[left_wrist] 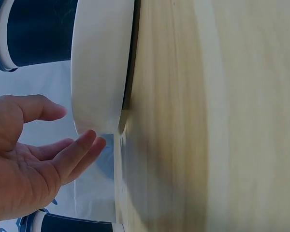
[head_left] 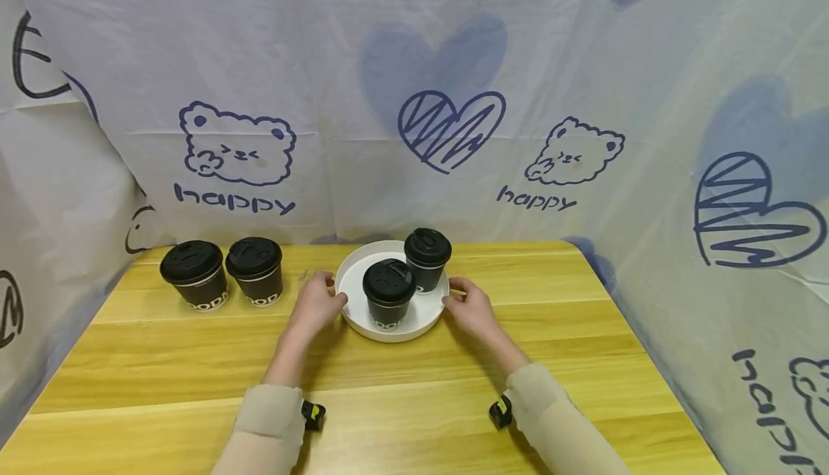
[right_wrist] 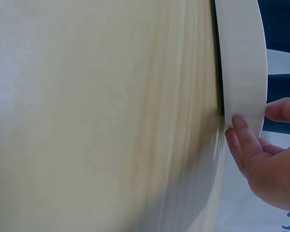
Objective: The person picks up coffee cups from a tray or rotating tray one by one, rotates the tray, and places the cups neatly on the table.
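On the near stretch of a wood-grain counter (head_left: 401, 417), beige sleeves (head_left: 265, 417) reaching forward, small black devices (head_left: 314, 415) at both wrists. Deeper in, left hand (head_left: 317, 302) and right hand (head_left: 471, 307) at opposite sides of a round white tray (head_left: 421, 313). Step in hand, by all appearances: a two-handed hold on the loaded tray. Left fingers (left_wrist: 72, 154) relaxed and nearly straight, tips touching the outer wall, left thumb (left_wrist: 50, 112) just short of the rim; contact, but no visible pinch. Right fingers (right_wrist: 246, 135) grasping the tray, tips against the outer wall, right thumb (right_wrist: 280, 110) at the rim. Tray squarely between both hands; whether resting on the counter or slightly raised, impossible to tell. Called for next, as a judgement: a matching grip on the left, then even pressure and a level tray, with any tilt a risk to the standing load. Inside the tray, two upright lidded cups: a nearer cup (head_left: 388, 295) toward the front, a farther cup (head_left: 427, 255) by the back right rim. Left of the tray, upright and untouched on the counter, two more lidded cups (head_left: 255, 271), side by side. Beyond, a pale cloth backdrop (head_left: 324, 43) with blue hearts, bear faces and "happy" lettering.
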`<state>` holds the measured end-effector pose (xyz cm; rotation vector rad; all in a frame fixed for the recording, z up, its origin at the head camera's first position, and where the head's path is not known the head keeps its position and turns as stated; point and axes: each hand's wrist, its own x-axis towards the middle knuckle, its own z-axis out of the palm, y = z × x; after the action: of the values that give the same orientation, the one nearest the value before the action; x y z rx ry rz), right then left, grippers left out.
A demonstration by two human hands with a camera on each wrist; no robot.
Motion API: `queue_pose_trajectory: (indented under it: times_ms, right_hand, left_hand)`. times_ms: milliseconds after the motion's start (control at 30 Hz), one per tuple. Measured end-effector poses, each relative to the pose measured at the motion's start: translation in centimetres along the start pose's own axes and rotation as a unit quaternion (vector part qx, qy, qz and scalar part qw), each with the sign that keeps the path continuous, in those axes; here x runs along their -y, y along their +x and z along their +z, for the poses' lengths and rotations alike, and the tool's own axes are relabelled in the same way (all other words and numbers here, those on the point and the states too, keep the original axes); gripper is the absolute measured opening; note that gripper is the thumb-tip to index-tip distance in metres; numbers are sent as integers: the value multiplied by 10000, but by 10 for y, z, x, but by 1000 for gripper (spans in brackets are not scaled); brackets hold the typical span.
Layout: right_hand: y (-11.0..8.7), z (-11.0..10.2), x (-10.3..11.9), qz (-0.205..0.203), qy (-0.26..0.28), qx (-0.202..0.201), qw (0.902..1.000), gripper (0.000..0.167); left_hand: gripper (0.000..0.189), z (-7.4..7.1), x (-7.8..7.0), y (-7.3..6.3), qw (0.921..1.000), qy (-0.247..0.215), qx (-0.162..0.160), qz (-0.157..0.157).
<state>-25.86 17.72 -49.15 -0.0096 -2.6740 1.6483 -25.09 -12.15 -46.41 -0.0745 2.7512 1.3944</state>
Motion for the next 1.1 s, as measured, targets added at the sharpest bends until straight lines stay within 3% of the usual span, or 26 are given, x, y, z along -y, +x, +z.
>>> queue_pose_trajectory:
  times_ms: [467,800,1100]
  right_hand:
    - [-7,1,3,150,143,-94,9997,46]
    - [7,3,7,211,339,-373,9985,46]
    - [14,5,3,135,38,-311,9994,41]
  left_hand:
    - [54,6,5,-1,9999,142,71,-21]
    - [52,6,6,4,10000,13,-20,-6]
    - [50,6,9,11,9996,-72,-221,158]
